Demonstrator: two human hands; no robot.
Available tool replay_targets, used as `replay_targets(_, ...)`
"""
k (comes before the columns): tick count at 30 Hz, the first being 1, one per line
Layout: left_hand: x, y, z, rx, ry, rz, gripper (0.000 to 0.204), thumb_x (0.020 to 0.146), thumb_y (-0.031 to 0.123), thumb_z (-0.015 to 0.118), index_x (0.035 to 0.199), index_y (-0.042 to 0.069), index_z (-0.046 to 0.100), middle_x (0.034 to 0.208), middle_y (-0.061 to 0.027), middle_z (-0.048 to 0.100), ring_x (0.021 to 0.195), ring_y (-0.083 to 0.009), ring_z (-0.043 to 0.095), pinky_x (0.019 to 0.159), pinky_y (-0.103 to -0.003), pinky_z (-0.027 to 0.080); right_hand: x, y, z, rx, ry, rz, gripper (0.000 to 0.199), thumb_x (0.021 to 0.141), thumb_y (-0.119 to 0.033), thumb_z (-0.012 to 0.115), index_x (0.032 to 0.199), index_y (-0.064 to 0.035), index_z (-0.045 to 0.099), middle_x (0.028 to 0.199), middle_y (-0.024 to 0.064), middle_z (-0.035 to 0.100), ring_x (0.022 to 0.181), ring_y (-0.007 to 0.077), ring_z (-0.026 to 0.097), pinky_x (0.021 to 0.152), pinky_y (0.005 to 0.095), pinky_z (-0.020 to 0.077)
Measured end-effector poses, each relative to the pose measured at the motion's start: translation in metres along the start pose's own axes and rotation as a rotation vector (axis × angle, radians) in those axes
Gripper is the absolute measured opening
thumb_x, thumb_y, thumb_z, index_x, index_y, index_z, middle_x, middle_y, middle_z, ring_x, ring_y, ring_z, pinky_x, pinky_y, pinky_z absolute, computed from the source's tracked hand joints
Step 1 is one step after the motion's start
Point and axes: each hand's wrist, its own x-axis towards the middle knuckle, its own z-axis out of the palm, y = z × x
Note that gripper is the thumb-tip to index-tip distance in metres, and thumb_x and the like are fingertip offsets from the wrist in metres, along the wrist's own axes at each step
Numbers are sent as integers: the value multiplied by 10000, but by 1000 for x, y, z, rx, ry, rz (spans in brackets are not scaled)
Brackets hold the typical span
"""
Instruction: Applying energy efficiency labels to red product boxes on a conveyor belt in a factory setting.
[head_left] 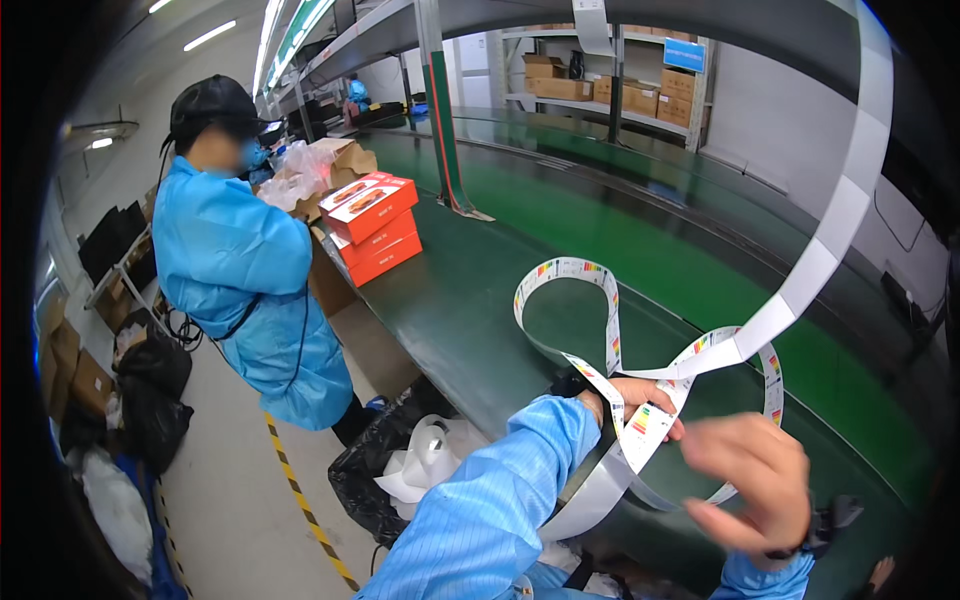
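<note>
A long strip of white labels with coloured bars (648, 425) loops over the dark green table. My left hand (640, 393) is closed on this label strip, with part of the hand hidden behind it. To the right, my right hand (755, 470) is raised near the strip, its thumb apart from its bent fingers and nothing visible between them. Its fingertips are slightly blurred. One end of the strip runs up to the upper right as a plain white band (850, 200), and a broad white length hangs down past my left forearm.
Orange-red boxes (385, 260) are stacked on the table (450, 290) at the far left. Beside them stands a person in a blue coat (235, 255). A black-lined bin (350, 480) with white backing paper (430, 465) sits by the table edge. A metal post (437, 130) rises beyond.
</note>
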Motion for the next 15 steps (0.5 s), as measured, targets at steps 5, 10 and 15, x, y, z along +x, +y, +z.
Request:
replay_targets(5,14,13,13,-5,123,50,438,724,-59,591,1143,5,480,994,-172,597,879,-241,627,727,-336,546,-5,15,41,-203,-420,335,572,662,-488,675,962,-9,585,753,124,611,598,310,583,547,364,454)
replay_targets(10,21,-2,3,-116,86,30,421,713,-58,597,1113,-26,471,951,-215,598,871,-278,631,758,-363,539,-19,39,94,-36,-435,199,327,728,-358,623,835,-49,605,722,121,613,605,298,600,527,400,464)
replay_targets(15,29,-12,-7,-269,-55,44,270,780,16,539,1042,-51,545,960,-178,629,841,-243,645,742,-375,539,21,122,92,-9,-269,309,116,677,-142,573,682,-30,606,647,166,594,617,336,596,561,431,483)
